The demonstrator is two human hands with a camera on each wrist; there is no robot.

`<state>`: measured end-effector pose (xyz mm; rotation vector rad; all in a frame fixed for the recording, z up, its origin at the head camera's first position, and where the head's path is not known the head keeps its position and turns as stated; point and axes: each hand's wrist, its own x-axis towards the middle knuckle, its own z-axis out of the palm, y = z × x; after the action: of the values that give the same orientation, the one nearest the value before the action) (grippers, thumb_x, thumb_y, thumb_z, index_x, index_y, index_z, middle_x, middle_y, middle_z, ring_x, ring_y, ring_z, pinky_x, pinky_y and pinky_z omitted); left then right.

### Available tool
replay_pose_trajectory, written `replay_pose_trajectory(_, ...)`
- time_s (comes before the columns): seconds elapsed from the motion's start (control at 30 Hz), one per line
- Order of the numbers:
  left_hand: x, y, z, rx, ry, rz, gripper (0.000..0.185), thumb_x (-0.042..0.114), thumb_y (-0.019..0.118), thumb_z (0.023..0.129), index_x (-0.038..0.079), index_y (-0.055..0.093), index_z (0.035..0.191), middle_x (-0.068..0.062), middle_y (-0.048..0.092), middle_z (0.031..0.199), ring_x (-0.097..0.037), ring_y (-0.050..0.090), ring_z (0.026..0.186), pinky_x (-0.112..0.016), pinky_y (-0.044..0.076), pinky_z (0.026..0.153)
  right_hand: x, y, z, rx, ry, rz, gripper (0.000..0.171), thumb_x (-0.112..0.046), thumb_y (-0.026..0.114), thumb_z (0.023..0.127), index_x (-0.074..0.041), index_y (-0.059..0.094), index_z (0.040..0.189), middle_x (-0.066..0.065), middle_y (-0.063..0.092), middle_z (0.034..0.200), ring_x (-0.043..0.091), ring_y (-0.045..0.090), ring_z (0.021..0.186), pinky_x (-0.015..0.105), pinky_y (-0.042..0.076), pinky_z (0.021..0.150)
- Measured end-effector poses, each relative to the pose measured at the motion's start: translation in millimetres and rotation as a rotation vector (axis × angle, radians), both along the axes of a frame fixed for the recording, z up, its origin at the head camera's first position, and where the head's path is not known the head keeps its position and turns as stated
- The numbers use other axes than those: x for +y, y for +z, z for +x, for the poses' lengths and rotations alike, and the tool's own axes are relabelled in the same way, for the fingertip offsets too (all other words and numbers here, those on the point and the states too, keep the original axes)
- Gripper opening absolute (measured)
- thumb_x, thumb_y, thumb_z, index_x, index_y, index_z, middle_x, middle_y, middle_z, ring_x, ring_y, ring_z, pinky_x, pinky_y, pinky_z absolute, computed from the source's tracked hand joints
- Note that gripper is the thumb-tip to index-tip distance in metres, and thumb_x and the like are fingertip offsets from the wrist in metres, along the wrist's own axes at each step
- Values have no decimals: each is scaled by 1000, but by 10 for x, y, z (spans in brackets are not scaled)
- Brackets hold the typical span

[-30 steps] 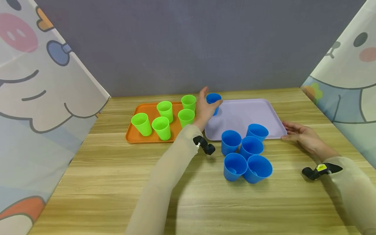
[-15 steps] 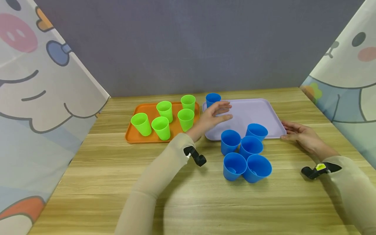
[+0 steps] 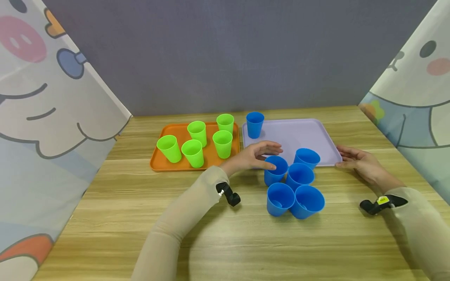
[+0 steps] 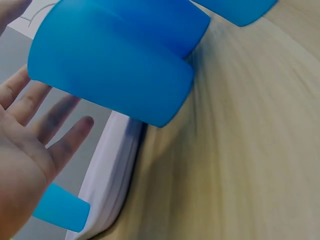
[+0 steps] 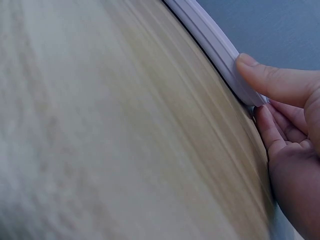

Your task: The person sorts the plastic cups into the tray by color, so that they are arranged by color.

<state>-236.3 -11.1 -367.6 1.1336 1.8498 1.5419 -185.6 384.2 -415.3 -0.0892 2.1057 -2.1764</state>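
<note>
Left hand point(image 3: 251, 157), centre of frame: fingers parted and loosely extended about the rim of the leftmost clustered blue cup point(image 3: 276, 175), no grip taken; contact cannot be determined. Right hand point(image 3: 363, 164), right of frame, holds the lavender tray point(image 3: 295, 134) at its lower-right corner between thumb and curled fingers. One upright blue cup point(image 3: 254, 125) occupies that tray's upper-left corner.
</note>
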Motion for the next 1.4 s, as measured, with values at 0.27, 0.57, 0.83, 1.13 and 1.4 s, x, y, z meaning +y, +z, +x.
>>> replay_pose_trajectory(0.27,-39,-77,14,-30,-36,-68,64,2,73,88,4,45,146,-8,52,145,-13,53,125,-32,46,103,0,0,-1,0,3,8,54,19,65,86,-30,70,110,-20,68,110,-3,65,95,11,51,79)
replay_pose_trajectory(0.57,-35,-138,26,-43,-47,-64,64,0,75,85,3,48,143,-11,54,139,-15,56,120,-33,47,103,-5,-2,5,-2,5,1,54,19,65,85,-30,70,109,-19,69,110,-3,65,95,12,51,79)
replay_pose_trajectory(0.83,-19,-168,9,-43,-46,-42,62,-3,74,85,1,49,141,-12,55,137,-16,57,118,-33,48,102,1,-12,9,21,9,-1,57,20,65,85,-30,70,111,-16,69,108,-2,66,95,12,52,79)
replay_pose_trajectory(1.13,-31,-153,21,-47,-50,-39,63,-4,75,84,1,49,142,-14,55,137,-16,58,116,-30,49,99,-13,5,19,9,0,-4,56,20,66,84,-30,71,110,-15,69,107,-2,66,95,12,52,78)
replay_pose_trajectory(1.4,-49,-107,8,-27,-18,-23,63,0,76,85,5,51,142,-10,56,136,-18,57,115,-34,50,99,-19,18,28,-5,-5,7,55,19,66,85,-30,70,110,-16,69,107,-2,65,95,12,52,79)
